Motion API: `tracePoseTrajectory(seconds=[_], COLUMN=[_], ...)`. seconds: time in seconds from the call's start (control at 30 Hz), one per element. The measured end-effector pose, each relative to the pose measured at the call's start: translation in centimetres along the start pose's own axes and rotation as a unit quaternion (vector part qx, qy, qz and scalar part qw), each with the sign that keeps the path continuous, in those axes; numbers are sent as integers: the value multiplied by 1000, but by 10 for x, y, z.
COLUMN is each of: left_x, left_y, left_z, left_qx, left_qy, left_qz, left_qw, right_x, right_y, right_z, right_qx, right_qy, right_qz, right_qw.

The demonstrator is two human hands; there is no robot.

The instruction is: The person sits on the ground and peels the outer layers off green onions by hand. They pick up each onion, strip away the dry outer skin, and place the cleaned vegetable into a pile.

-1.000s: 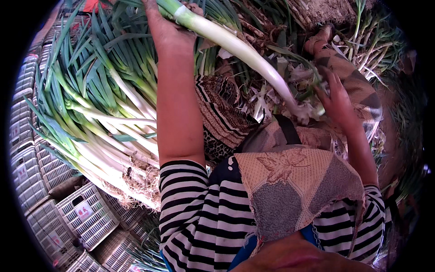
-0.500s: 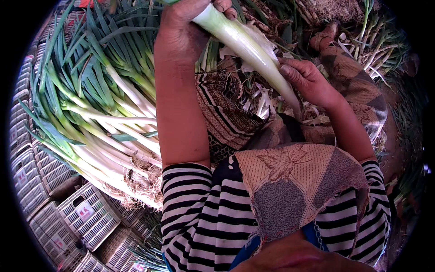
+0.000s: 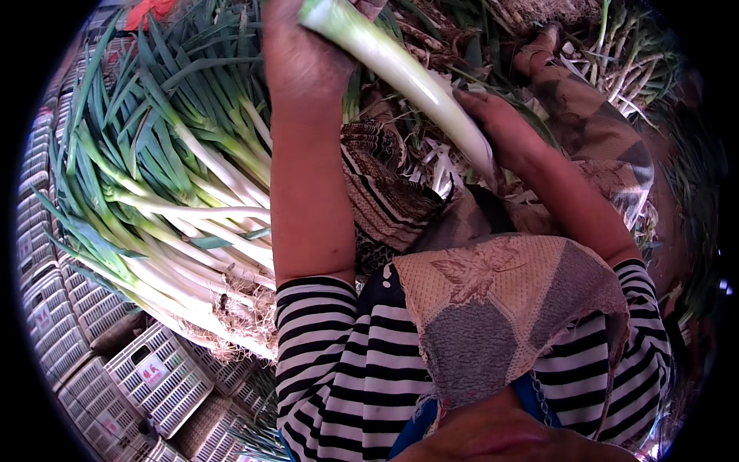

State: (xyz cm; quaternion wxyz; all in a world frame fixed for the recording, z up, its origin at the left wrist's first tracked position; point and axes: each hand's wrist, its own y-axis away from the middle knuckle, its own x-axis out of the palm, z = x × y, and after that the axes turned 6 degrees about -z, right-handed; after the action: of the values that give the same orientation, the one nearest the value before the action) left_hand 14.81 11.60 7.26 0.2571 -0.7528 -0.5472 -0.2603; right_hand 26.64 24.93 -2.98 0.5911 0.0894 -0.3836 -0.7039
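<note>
My left hand (image 3: 308, 65) is raised at the top, closed around the upper, greener part of a thick leek (image 3: 419, 81). The white shank slants down to the right, and its lower end hangs over my lap. Beside the lower shank is my right hand (image 3: 493, 123), with its fingers curled and partly hidden. A long green leaf (image 3: 535, 123) runs alongside that hand; whether the fingers grip it is unclear. To the left lies a big pile of leeks (image 3: 177, 192), green tops away and rooted ends toward me.
Plastic crates (image 3: 158, 377) are stacked along the left edge. Peeled skins and scraps (image 3: 443, 165) lie past my lap. More stalks (image 3: 627, 65) are heaped at the upper right, near a foot (image 3: 539, 50). Green leaves (image 3: 693, 208) cover the ground on the far right.
My left hand has moved up a little with the leek. My right hand has shifted slightly left and turned, its thumb no longer showing. A green leaf now shows beside it.
</note>
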Motion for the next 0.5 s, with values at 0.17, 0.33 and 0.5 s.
tracePoseTrajectory(seconds=[0.17, 0.33, 0.5], left_x=[-4, -12, -22], left_y=[13, 12, -37], left_z=[43, 68, 37], left_qx=[-122, -196, -77], left_qy=[-177, -224, -124], left_qz=[-20, -102, -173], left_qw=[976, 949, 974], right_x=[-12, -27, -20], right_y=[-16, -41, -21], right_z=[10, -8, -9], right_qx=[13, -13, -82], right_qy=[-214, -207, -99], right_qz=[-68, -109, -130], right_qw=[974, 972, 983])
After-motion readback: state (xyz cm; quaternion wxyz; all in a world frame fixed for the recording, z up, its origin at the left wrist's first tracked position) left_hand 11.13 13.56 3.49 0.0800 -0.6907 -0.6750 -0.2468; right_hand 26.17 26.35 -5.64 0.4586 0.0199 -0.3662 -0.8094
